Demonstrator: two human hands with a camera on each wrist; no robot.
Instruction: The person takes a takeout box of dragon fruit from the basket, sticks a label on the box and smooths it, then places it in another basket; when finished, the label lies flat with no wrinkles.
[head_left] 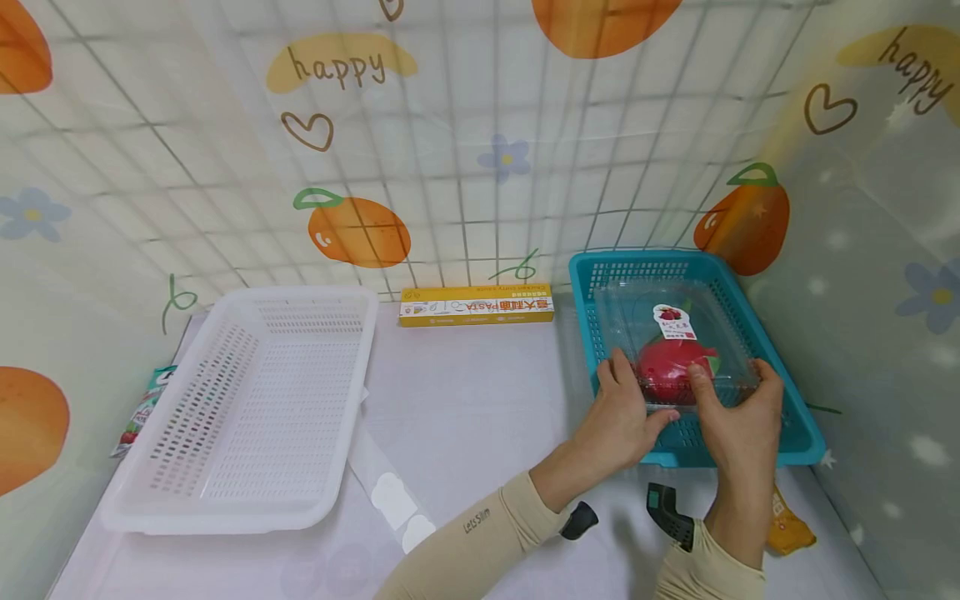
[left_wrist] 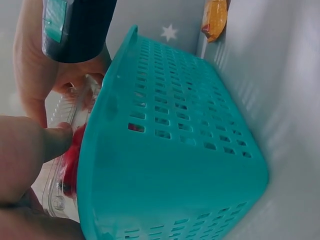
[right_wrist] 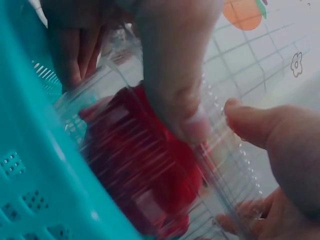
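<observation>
A clear plastic clamshell box (head_left: pixel 622 304) with a paper label on its lid sits tilted in the teal basket (head_left: pixel 804 446). Through the plastic shows a red fruit (head_left: pixel 663 371) with green tips, like a dragon fruit. My left hand (head_left: pixel 618 421) grips the box's near left corner, its thumb along the front edge. On the right side my right hand (head_left: pixel 742 421) holds the box, thumb pressed on the near edge of the lid. In the right wrist view, the fruit (right_wrist: pixel 145 165) lies close behind the plastic wall, above the basket's rim (right_wrist: pixel 65 165).
A white perforated basket (head_left: pixel 352 400) stands on the left, with a colourful packet (head_left: pixel 146 408) beside it. At the back lies a yellow pasta box (head_left: pixel 476 306). An orange packet (head_left: pixel 789 525) rests near the teal basket's front right. A printed curtain over wire grid (head_left: pixel 450 167) closes the back.
</observation>
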